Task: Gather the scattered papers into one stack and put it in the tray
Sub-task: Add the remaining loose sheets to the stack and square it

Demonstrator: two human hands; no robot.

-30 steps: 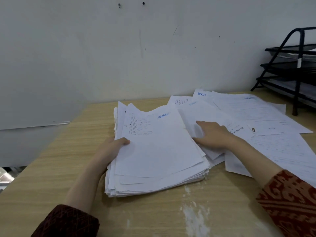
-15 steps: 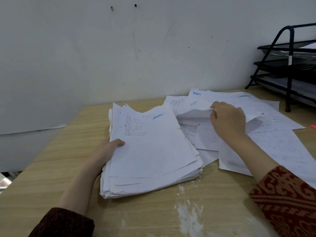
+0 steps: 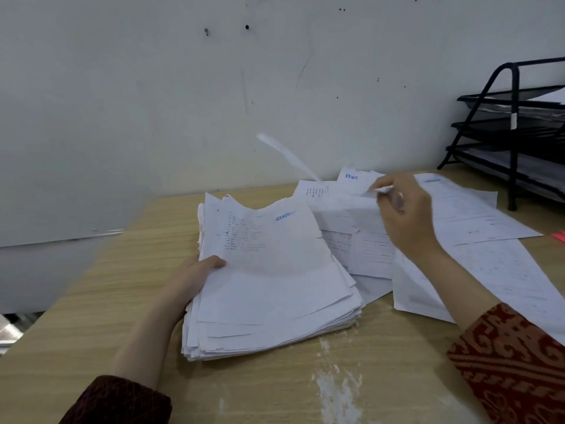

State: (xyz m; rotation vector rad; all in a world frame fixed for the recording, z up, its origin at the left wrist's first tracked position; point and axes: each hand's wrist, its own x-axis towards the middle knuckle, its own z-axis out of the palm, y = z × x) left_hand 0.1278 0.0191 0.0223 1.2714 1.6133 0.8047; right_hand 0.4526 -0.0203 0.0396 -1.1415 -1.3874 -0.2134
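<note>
**Stack on desk, R hand lifting a loose sheet**

Thick uneven stack of white printed paper (image 3: 272, 289) sits on light wood-grain desk (image 3: 101, 301), centre-left, edges ragged, top sheet has blue stamp txt + a column of small print near far end. L hand (image 3: 189, 280) grips stack's left edge: thumb curled over the top sheet, rest of fingers hidden under/behind the pile.

Scattered white printed sheets (image 3: 477, 215) spread just right of the stack, overlapping each other, some tucked under stack's right edge, running toward desk's right side. One has blue "LUNAS"-type stamp at far end, partly cut off.

R hand (image 3: 403, 218) raised over the loose sheets, fingers curled, pinching edge of a single white sheet (image 3: 293, 160) btwn thumb and fingertips. That sheet is off the desk, curling up and left toward the wall, motion-blurred, so exact grip pt hard to read.

Black wire-mesh 3-tier paper tray (image 3: 516, 127) stands at far right of desk, against wall, well apart from stack. Paper visible in the tiers.

Other: white powdery smear (image 3: 336, 390) on desk near front edge, below stack. Small pink item (image 3: 559, 235) at right frame edge, cropped, can't ID. Dark red patterned sleeves (image 3: 513, 362) on both arms. Pale scuffed wall (image 3: 183, 102) behind, couple of small holes.
</note>
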